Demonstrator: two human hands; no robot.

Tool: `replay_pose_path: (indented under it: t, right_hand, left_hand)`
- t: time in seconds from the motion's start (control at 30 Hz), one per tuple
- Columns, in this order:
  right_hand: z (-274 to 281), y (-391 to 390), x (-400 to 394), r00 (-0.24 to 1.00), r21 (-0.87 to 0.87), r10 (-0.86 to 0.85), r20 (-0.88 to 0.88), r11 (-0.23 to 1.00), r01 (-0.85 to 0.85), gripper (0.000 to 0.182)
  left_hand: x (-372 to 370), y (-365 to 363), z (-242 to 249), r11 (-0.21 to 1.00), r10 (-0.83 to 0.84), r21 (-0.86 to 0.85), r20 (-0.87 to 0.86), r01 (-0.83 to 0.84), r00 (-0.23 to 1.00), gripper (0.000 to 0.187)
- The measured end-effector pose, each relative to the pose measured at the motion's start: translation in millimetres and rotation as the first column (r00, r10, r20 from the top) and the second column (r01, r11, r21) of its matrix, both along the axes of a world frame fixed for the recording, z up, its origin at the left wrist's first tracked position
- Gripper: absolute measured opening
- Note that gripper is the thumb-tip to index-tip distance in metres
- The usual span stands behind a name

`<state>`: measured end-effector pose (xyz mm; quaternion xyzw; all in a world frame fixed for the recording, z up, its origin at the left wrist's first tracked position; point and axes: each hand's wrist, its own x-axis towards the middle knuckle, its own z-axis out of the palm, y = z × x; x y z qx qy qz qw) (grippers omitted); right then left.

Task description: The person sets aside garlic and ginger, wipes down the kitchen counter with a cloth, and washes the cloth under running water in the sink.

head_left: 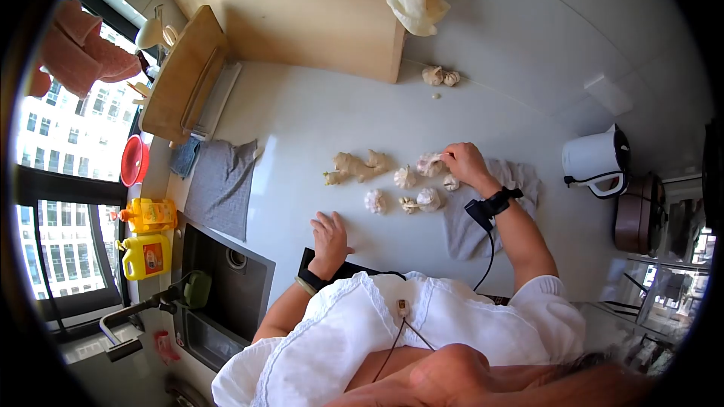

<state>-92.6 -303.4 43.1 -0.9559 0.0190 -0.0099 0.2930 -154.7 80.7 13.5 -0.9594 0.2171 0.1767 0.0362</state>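
On the pale countertop, my right hand (466,163) has its fingers closed on the stem of a garlic bulb (430,164). My left hand (329,243) rests on the counter near its front edge, fingers apart, holding nothing. Between the hands lie more garlic bulbs: one (404,177) left of the held one, one (375,201) nearer my left hand, one (428,200) below, and a smaller one (451,182) just under my right hand. A knobbly ginger root (354,167) lies left of the garlic.
A grey cloth (471,226) lies under my right forearm, another (222,188) beside the sink (226,279). Two garlic bulbs (440,76) sit by the wooden board (302,15). A white kettle (596,160) stands right; yellow bottles (147,256) stand left.
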Motion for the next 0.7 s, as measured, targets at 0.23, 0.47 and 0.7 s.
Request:
replay_pose_path:
  t: [0.23,0.47,0.7]
  right_hand:
    - [28,-1,90,0.950,0.190,-0.294,0.104,0.944,0.271,0.022]
    - [-34,-15,187,0.883,0.065,-0.379,0.278,0.924,0.376,0.021]
    - [-52,-24,218,0.867,0.041,-0.387,0.314,0.918,0.395,0.022]
  left_hand:
    - [2,0,-5,0.999,-0.003,0.041,-0.041,0.005,0.999,0.118]
    - [6,-2,-12,0.995,0.042,0.101,-0.142,-0.027,0.989,0.120]
    - [6,-6,-16,0.993,0.081,0.093,-0.140,-0.068,0.987,0.119]
